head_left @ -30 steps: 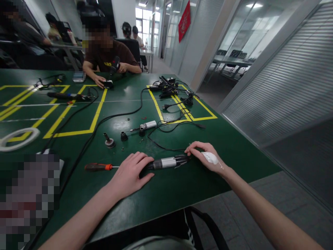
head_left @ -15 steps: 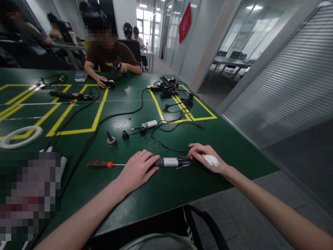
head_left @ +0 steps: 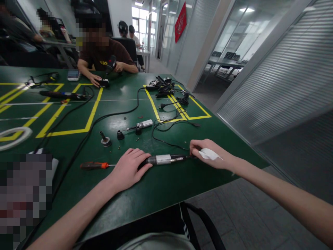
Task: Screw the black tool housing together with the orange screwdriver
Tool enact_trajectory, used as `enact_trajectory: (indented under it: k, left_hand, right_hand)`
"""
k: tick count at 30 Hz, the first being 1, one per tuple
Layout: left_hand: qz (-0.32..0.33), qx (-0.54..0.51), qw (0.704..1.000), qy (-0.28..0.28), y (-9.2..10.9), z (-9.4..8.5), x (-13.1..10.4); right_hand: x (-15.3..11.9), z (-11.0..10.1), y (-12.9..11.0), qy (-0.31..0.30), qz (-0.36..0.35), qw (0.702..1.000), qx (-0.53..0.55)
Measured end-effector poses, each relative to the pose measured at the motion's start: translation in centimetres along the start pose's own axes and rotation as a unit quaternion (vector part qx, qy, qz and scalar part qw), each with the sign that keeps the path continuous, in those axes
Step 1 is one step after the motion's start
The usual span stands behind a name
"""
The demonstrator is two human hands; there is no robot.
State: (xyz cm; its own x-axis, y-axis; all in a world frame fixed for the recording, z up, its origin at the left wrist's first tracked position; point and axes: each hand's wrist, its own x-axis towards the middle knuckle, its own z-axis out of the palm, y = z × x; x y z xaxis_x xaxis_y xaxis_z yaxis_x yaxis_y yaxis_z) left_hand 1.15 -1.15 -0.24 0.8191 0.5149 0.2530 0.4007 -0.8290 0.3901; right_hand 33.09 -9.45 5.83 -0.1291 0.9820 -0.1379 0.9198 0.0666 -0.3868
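Observation:
My left hand [head_left: 132, 165] is wrapped over the dark front part of a black and silver electric screwdriver [head_left: 163, 159], which lies level on the green table. At the tool's right end my right hand [head_left: 208, 152] is closed, fingertips pinched together. What they hold is hidden; a thin black cable [head_left: 169, 143] runs up close to them. White tape or tissue sits on the back of that hand. Left of my left hand lies a screwdriver with a brown and orange handle [head_left: 95, 165], its shaft partly hidden behind the hand.
Beyond my hands are a silver tool part [head_left: 144, 124], dark collars [head_left: 120, 135], a round fitting with a stem [head_left: 105, 140] and small screws. Tangled cables [head_left: 165, 85] lie farther back near yellow tape outlines. A co-worker [head_left: 109, 52] opposite holds a power drill. A white ring [head_left: 15, 137] lies left.
My right hand has closed its fingers at the tool's right end. The silver and black tool has turned slightly. The whole view has shifted a little to the right.

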Motion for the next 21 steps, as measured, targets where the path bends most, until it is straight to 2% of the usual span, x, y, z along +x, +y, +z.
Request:
enact_trajectory:
  k: [2, 4, 5, 7, 10, 11, 13, 16, 21]
  left_hand:
    - [0.008, 0.004, 1.0, -0.002, 0.3, 0.1, -0.1]
    - [0.019, 0.014, 1.0, 0.001, 0.5, 0.3, -0.2]
    - [0.024, 0.02, 1.0, 0.004, 0.7, 0.4, -0.3]
    - [0.034, 0.028, 0.999, 0.008, 0.8, 0.7, -0.3]
    - [0.047, 0.042, 0.998, 0.014, 0.6, 0.8, -0.2]
    - [0.049, 0.048, 0.998, 0.015, 0.5, 0.8, -0.2]
    - [0.046, 0.06, 0.997, 0.019, 0.3, 0.7, -0.2]
    - [0.032, 0.078, 0.996, 0.026, 0.0, 0.6, -0.3]
    - [-0.002, 0.081, 0.996, 0.027, -0.2, 0.6, -0.5]
  right_hand:
    - [-0.1, 0.0, 0.1, -0.033, 0.054, 0.993, 0.1]
    - [-0.1, 0.2, 0.6, -0.091, 0.098, 0.966, 0.22]
    - [0.0, 0.3, 0.9, -0.097, 0.115, 0.954, 0.258]
    - [0.5, 0.6, 1.0, -0.038, 0.107, 0.951, 0.286]
    - [2.0, 1.3, -0.7, 0.086, 0.016, 0.965, 0.246]
    - [2.8, 1.7, -1.7, 0.097, -0.018, 0.966, 0.237]
    - [4.6, 2.8, -4.0, 0.088, -0.068, 0.968, 0.224]
    - [7.4, 4.7, -6.8, 0.057, -0.1, 0.975, 0.19]
    - [9.4, 6.4, -8.3, 0.074, -0.094, 0.986, 0.115]
